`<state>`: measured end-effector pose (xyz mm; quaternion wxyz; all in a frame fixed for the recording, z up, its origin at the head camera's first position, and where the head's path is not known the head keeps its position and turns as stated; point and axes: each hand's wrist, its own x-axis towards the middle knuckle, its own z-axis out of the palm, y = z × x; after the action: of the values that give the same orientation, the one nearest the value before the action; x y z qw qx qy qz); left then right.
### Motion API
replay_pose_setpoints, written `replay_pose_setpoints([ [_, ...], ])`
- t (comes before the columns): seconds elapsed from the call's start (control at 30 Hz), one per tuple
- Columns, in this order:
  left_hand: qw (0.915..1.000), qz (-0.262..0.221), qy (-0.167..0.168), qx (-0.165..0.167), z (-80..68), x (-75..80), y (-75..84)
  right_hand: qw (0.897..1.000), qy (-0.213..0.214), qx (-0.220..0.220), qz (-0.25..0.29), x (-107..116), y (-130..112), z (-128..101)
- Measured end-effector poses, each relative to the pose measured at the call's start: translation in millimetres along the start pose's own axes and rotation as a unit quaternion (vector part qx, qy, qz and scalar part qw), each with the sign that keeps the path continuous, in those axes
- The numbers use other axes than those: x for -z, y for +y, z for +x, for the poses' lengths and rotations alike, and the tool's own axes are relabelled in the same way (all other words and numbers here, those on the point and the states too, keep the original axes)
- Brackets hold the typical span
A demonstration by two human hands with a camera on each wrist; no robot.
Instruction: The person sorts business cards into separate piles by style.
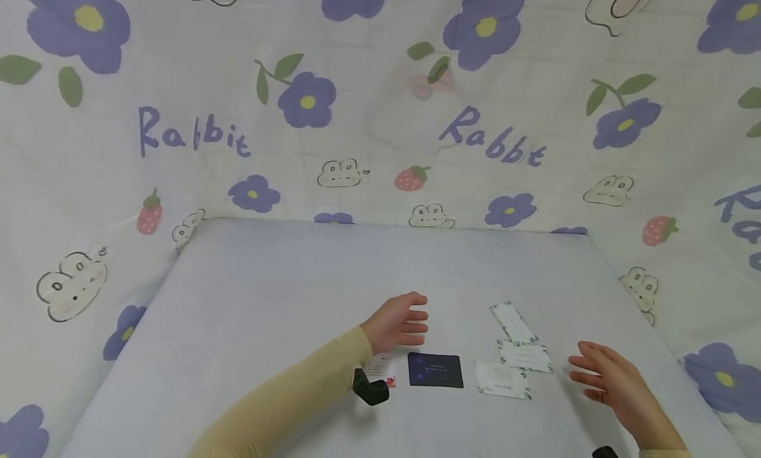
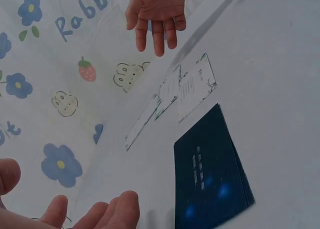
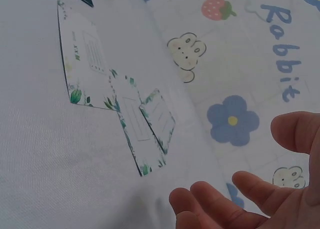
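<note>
My left hand [image 1: 395,324] hovers above the table with its fingers relaxed and nothing held, just beyond a white card with red flowers [image 1: 386,371] that the sleeve and wrist device partly cover. Right of that lies a dark blue card [image 1: 436,370]; the left wrist view shows a layered edge, like a small stack. Three white cards with green leaf borders lie farther right: a near one [image 1: 501,380], a middle one [image 1: 526,356] and a tilted far one [image 1: 514,322], touching or overlapping. Beside them, to the right, my right hand [image 1: 612,379] is held up, fingers loosely spread and empty.
A white-covered table [image 1: 267,279] carries the cards. Behind it and at both sides hangs a white cloth [image 1: 368,134] printed with purple flowers, rabbits and strawberries. A black device [image 1: 371,388] is worn on the left wrist.
</note>
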<state>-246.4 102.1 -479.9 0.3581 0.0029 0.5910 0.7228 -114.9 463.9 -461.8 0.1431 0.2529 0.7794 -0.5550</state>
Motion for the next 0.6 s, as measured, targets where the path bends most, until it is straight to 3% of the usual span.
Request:
replay_pose_setpoints([
  [0.27,0.9987,0.044,-0.017,0.017,28.0,-55.9,-3.9,0.999,0.008,0.015,-0.046,-4.8,-4.8,14.4],
  [0.6,0.9951,0.08,0.007,0.058,51.3,-110.1,-16.2,0.997,0.027,0.026,-0.073,-20.3,-9.2,22.6],
])
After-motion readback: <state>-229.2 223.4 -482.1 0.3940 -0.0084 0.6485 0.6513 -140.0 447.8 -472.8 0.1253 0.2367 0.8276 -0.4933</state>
